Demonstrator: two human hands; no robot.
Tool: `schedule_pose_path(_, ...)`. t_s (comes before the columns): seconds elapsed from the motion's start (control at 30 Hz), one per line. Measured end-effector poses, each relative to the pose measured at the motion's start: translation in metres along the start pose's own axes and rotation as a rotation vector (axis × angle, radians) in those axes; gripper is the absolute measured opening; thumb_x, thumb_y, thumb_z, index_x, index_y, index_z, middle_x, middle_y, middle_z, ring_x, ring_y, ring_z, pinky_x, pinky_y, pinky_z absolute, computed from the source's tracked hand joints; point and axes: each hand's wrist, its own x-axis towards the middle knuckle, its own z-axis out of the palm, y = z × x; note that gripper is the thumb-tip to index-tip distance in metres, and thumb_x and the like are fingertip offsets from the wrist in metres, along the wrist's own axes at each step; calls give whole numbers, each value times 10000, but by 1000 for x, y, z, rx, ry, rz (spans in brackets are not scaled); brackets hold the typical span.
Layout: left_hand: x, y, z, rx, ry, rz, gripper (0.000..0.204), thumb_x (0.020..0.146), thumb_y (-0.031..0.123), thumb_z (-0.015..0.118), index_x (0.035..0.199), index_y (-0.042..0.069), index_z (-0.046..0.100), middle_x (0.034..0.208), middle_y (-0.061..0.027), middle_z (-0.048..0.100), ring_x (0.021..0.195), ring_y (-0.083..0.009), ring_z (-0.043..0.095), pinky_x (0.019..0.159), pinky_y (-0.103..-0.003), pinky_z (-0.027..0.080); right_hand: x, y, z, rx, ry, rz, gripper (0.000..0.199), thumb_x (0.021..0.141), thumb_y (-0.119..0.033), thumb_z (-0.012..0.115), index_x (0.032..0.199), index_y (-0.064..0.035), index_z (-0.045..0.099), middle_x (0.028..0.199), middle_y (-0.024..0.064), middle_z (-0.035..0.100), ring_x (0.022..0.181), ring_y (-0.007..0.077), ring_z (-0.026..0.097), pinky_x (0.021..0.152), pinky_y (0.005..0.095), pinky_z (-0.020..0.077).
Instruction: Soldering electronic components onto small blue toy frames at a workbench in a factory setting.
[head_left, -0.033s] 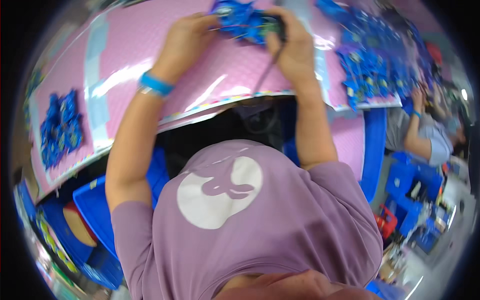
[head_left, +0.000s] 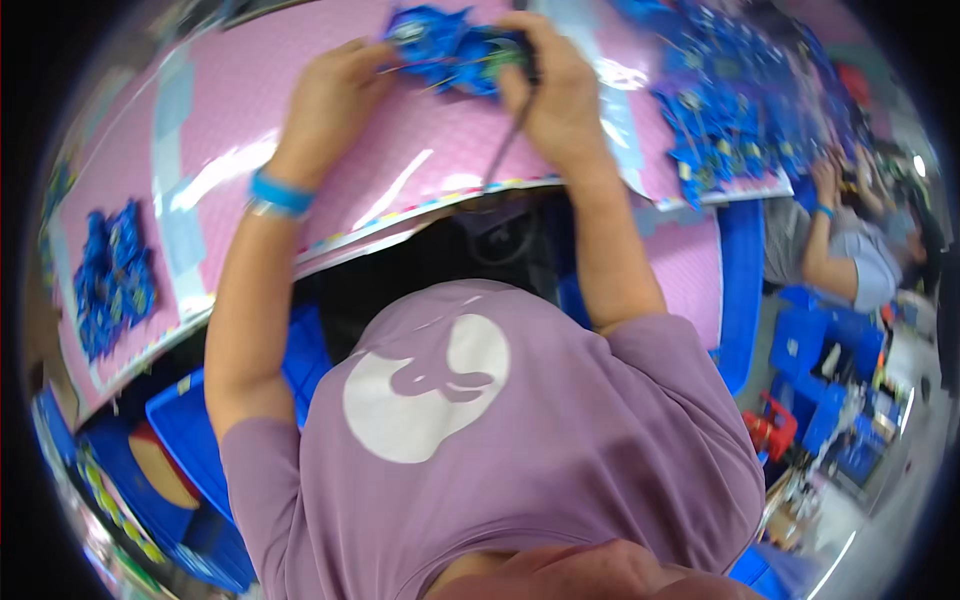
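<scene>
Fingers of my left hand (head_left: 335,95) and right hand (head_left: 555,85) pinch a crumpled blue plastic bundle (head_left: 450,50) between them on the pink desk (head_left: 400,170); I judge I'm mid-assembly, and steadying comes next.

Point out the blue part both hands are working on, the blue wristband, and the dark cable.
blue part (head_left: 445,50), head view, its middle between the hands.
blue wristband (head_left: 280,192), head view, band's outer face.
dark cable (head_left: 503,148), head view, mid-length.

An assembly workshop: pink-matted workbench (head_left: 400,170), heaps of blue parts (head_left: 735,110), blue crates (head_left: 835,345), co-worker (head_left: 850,260) alongside.
</scene>
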Motion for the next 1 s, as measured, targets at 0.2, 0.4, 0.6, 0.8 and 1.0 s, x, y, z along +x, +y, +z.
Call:
schedule_pose_path(0.2,-71,13,-60,167,-19,-193,111,870,-6,715,965,50,727,755,-88,574,629,-195,558,586,-321,441,-30,-46,25,276,5,-116,368,804,10,676,1163,-60,632,1000,179,678,922,396,665,810,452,536)
schedule_pose_path(0.4,-133,32,-85,170,133,-276,125,877,-16,708,978,50,741,766,-68,589,619,-184,550,577,-321,446,-43,-79,50,331,-56,-219,355,806,65,672,1142,-49,648,989,185,685,889,371,681,767,442,535)
schedule_pose_path(0.6,-155,55,-88,29,296,-558,136,865,1,752,996,33,745,846,-28,644,690,-124,605,611,-286,477,-42,-77,47,187,2,-335,393,778,80,713,1152,-33,661,1228,227,706,1104,376,686,993,388,519)
schedule_pose_path(0.8,-163,49,-75,-637,485,-536,140,974,87,693,1066,7,762,1024,10,651,760,-53,518,682,-225,445,-63,-89,56,414,-204,-64,411,845,55,713,1235,7,594,1320,269,652,1236,344,650,1081,397,470)
schedule_pose_path(1.0,-162,57,-71,-597,536,-620,224,1021,124,628,1170,26,763,859,30,608,702,-42,467,602,-210,352,-52,-92,52,468,-92,-396,298,841,61,640,1138,45,609,1087,271,713,1066,349,695,984,436,527)
